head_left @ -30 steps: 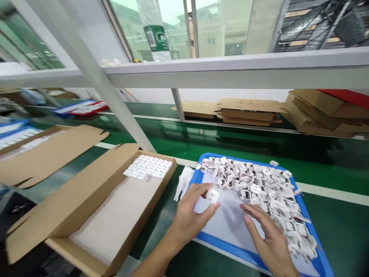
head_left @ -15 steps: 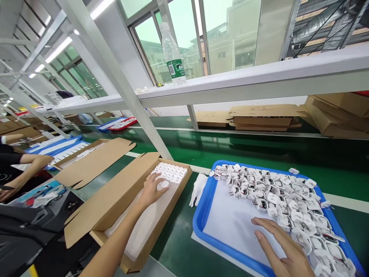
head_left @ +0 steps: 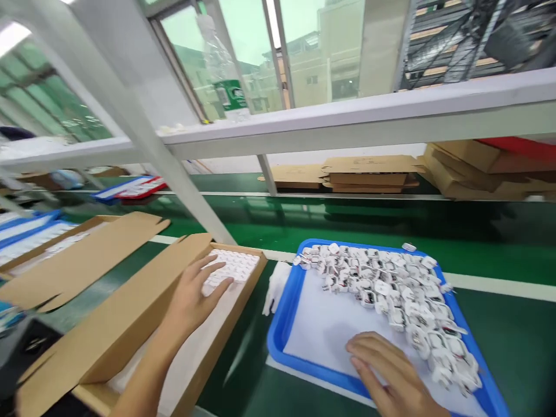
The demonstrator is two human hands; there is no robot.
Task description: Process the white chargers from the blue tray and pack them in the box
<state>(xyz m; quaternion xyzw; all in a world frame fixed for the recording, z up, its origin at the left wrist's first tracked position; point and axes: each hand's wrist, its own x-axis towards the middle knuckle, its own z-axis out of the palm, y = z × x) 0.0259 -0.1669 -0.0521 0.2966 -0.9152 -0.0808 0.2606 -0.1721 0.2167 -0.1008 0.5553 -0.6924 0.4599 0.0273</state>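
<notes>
Head view: a green table (head_left: 512, 336) is stretching beneath windows (head_left: 304, 58). Left of center, the left hand (head_left: 189, 301) is hovering, grip spread, beside white pieces (head_left: 238, 264) lining an open carton (head_left: 228, 324); lower right, the right hand (head_left: 391, 373), thumb apart, is hovering over a blue tray (head_left: 277, 341).

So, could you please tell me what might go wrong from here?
The left hand is at the white pieces packed in rows in the carton; a slight brush might knock some out of line. A loose white part sits at the far rim of the blue tray and could drop off if the tray is bumped.
</notes>
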